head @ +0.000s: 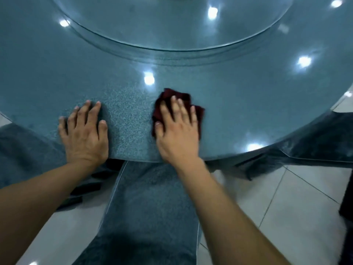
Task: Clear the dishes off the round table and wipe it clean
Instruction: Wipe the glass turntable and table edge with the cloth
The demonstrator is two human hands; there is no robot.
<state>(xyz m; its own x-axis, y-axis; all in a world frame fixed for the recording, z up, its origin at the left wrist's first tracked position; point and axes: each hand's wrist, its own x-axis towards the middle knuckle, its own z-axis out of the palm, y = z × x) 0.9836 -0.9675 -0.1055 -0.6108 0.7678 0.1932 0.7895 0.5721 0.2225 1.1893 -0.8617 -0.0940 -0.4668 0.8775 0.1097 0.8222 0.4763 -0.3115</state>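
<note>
The round table (238, 104) has a glossy blue-grey speckled top and fills the upper part of the view. My right hand (176, 131) lies flat with straight fingers on a crumpled dark red cloth (168, 96), pressing it onto the tabletop near the front edge. The cloth shows beyond the fingertips and at both sides of the hand. My left hand (85, 131) rests flat on the bare tabletop to the left of the cloth, fingers spread, holding nothing. No dishes show on the visible part of the table.
A round glass turntable (172, 25) sits in the table's middle, its rim curving across the top. A blue-grey tablecloth (152, 207) hangs over the edge below my arms. Pale floor tiles (286, 217) lie beneath. A dark object (347, 203) stands at the right edge.
</note>
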